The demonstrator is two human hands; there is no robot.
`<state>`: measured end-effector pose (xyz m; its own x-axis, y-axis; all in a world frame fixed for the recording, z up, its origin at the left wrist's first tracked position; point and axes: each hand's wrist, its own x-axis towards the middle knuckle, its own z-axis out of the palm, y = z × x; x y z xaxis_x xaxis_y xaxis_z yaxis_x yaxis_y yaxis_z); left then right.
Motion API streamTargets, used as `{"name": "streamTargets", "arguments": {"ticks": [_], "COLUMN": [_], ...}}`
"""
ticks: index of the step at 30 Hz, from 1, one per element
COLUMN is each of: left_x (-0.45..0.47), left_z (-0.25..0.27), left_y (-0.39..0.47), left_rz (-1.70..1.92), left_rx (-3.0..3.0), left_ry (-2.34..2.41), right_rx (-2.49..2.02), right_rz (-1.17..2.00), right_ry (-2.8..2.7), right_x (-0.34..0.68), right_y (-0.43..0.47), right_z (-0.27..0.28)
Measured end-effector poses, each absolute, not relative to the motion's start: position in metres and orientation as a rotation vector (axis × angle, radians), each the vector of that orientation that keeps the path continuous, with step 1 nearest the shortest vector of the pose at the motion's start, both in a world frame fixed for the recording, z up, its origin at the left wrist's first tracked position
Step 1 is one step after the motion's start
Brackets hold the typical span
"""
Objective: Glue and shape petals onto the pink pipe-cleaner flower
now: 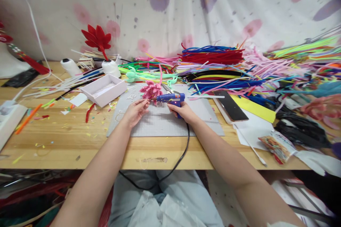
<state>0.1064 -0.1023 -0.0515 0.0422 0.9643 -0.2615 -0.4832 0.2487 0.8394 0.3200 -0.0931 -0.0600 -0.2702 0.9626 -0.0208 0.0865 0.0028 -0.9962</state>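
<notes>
My right hand [181, 110] is wrapped round the grip of a blue glue gun [169, 98], its nozzle pointing left. Close to the nozzle tip, my left hand [137, 110] has thumb and fingertips pinched together; whatever sits between them is too small to make out. Just behind the nozzle lies a pink pipe-cleaner flower [151, 90], partly hidden by the gun. Both hands are over a grey cutting mat [165, 124]. Small white beads [131, 96] are scattered on its left part, and pliers [166, 88] lie behind the gun.
A white box [104, 90] stands left of the mat. Bundles of coloured pipe cleaners [213, 58] line the back. A red flower [98, 39] rises at back left. At right lie a phone [231, 106] and a snack packet [277, 146]. The gun's black cord [183, 152] hangs over the front edge.
</notes>
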Motion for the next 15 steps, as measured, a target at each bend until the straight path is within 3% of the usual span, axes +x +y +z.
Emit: {"name": "streamTargets", "arguments": {"ticks": [15], "left_x": [0.1082], "left_z": [-0.0530], "left_y": [-0.1016], "left_rz": [1.275], "left_rx": [0.644], "left_ry": [0.995], "right_rx": [-1.151], "right_rz": [1.349], "right_ry": [-1.558], "right_x": [0.3203], "right_y": [-0.0941], "right_z": [-0.0609]}}
